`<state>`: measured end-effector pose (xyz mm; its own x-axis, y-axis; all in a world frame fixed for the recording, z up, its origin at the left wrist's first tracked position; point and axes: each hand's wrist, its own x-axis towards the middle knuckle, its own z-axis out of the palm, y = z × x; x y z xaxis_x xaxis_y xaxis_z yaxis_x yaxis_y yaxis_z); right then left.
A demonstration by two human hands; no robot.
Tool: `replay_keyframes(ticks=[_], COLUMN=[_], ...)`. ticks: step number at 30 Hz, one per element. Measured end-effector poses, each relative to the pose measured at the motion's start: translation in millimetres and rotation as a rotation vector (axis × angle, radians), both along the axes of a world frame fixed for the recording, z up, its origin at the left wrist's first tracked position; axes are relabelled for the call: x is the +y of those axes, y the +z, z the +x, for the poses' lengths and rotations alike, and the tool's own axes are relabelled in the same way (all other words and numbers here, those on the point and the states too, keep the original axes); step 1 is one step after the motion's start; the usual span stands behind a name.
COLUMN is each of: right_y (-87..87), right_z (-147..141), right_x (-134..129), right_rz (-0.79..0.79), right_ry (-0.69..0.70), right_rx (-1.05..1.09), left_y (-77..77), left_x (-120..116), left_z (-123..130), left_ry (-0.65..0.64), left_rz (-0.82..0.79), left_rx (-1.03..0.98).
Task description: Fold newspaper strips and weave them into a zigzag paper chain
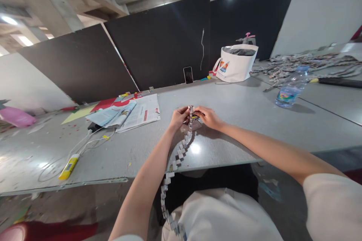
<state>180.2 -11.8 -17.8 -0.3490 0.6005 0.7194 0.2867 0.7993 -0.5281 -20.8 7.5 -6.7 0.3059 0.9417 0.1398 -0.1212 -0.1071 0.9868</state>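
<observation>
A long zigzag chain of folded paper [181, 152] runs from my hands down over the table's front edge to my lap. My left hand [180, 117] pinches the left side of its upper end, fingers closed. From the right, my right hand [208, 117] closes its fingers on the same end. A small dark and yellow item shows by the right fingers, too small to name. Beneath the hands lies a small clear, brownish flat piece [185, 127] on the grey table [226, 109].
Newspapers [143, 115], a glue stick [69, 167] and white cables are on the left. A phone [188, 75] leans against the black partition. To the right stand a white bag [236, 64] and a water bottle [292, 87], with paper strips [308, 64] behind.
</observation>
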Motion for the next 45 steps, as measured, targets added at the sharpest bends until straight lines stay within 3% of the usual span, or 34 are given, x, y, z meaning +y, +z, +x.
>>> replay_keyframes(ticks=[45], right_y=[-3.6], right_z=[1.7], right_x=[2.9], right_rz=[0.070], right_ry=[-0.028], right_rx=[-0.001], left_y=[-4.5], left_x=[3.1], left_z=[1.9], left_ry=[-0.020], left_rz=[0.010], left_rx=[-0.044])
